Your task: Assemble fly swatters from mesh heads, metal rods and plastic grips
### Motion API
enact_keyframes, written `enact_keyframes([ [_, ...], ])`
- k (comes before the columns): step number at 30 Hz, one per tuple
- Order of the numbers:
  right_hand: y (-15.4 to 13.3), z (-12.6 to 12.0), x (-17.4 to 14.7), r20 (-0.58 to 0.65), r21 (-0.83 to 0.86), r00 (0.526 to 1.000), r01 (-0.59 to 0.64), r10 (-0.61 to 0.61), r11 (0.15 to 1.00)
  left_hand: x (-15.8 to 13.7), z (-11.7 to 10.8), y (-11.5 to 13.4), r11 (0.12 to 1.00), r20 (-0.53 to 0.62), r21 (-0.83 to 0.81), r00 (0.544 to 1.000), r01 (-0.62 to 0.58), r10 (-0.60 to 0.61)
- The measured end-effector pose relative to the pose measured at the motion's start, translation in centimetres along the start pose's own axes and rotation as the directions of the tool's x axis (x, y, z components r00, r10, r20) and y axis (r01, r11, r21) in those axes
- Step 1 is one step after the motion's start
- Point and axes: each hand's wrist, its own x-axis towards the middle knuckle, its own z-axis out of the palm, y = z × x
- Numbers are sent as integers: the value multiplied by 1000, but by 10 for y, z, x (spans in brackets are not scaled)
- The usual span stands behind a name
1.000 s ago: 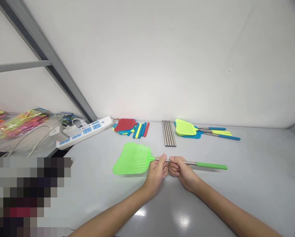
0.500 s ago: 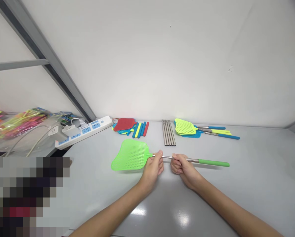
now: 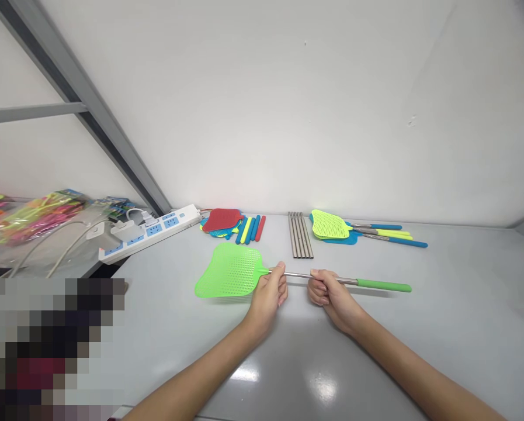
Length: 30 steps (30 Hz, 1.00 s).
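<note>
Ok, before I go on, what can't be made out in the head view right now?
All in the head view:
Parts of the rod inside the left hand and right hand: hidden by their grip.
How many pieces lie under the red swatter head: it covers them.
The plastic bag: cut off by the left edge, contents blurred.
Bottom-left corner: pixelated out.

One green swatter (image 3: 239, 270), five loose tubes (image 3: 300, 237)
</note>
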Motion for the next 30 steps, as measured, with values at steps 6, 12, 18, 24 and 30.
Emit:
enact_keyframes([
  [6,-2,-1,0,-3,-6,1000,2,-2,1000,2,-3,0,1000,15,12,1000,-21,21],
  [12,-4,-3,-2,-20,-27,1000,-9,9,1000,4,-6,1,1000,-4,7,1000,-21,21],
  [18,-5,-6,-1,-18,-30,1000,-6,5,1000,5,-8,2,999,-27,-7,999,-33,33],
  [24,-6,-8,0,-9,-39,1000,-2,2,999,6,-9,2,999,-33,-7,999,-35,35],
  [30,-5,-11,1,-2,-38,1000,5,-5,999,6,-11,3,999,-35,-9,999,-38,38],
])
